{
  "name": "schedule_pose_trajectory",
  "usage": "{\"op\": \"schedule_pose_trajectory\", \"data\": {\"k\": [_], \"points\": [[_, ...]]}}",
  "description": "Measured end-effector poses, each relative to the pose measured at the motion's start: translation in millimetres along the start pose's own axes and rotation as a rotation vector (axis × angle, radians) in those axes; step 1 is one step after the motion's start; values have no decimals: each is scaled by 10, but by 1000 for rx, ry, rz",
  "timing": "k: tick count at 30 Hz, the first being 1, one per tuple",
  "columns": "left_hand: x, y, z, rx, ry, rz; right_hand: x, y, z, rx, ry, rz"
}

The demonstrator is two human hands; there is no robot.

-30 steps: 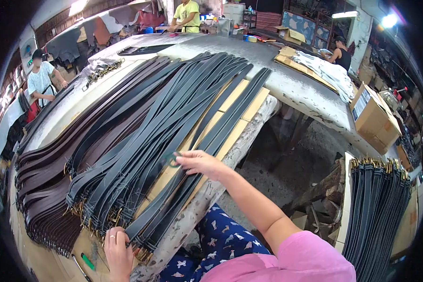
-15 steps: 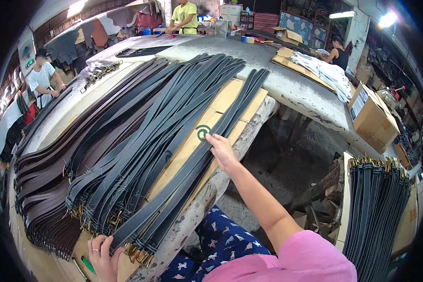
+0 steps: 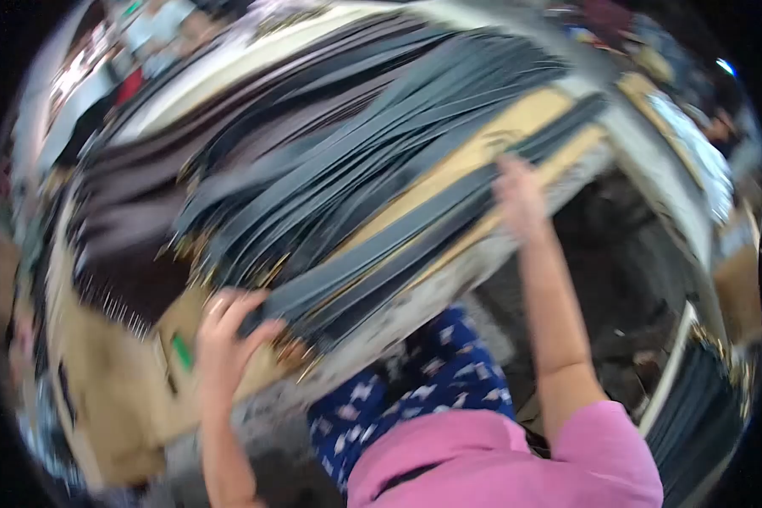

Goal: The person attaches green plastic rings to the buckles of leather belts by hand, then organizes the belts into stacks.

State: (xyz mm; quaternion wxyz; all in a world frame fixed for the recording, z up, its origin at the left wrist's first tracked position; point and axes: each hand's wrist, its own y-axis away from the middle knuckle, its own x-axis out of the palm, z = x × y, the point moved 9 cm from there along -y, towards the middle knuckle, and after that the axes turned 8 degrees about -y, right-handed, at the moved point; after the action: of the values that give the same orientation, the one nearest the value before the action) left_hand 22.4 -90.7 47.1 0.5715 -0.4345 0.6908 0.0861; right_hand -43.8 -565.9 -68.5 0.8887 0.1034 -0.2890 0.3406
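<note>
My left hand (image 3: 233,328) is at the buckle end of a dark belt (image 3: 347,269) near the table's front edge, its thumb and fingers around the belt end. Farther along the same small stack, my right hand (image 3: 516,190) rests closed on the belt's upper side; blur hides its fingertips. Cardboard (image 3: 432,190) lies under these belts. Beside them spreads a large pile of black belts (image 3: 356,152), with brown belts (image 3: 135,212) to its left. Brass-coloured buckles (image 3: 203,262) show at the near ends.
A green marker (image 3: 181,350) lies on the table at the left. More belts (image 3: 703,406) with buckles hang or lie at the lower right, near a cardboard box (image 3: 737,271). A person (image 3: 165,34) is at the upper left, and the rough table edge (image 3: 474,262) runs diagonally.
The view has swung down and left, so the table appears higher and farther right, and it is blurred. Both hands remain at the small belt stack, the left one at its near end.
</note>
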Motion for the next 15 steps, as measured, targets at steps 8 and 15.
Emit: {"op": "schedule_pose_trajectory", "data": {"k": [8,15], "points": [[384,-11,-245,-70,189,71,-606,-898,212,78,10,143],[539,176,-238,26,-72,-46,-453,-371,402,-214,621,63]]}}
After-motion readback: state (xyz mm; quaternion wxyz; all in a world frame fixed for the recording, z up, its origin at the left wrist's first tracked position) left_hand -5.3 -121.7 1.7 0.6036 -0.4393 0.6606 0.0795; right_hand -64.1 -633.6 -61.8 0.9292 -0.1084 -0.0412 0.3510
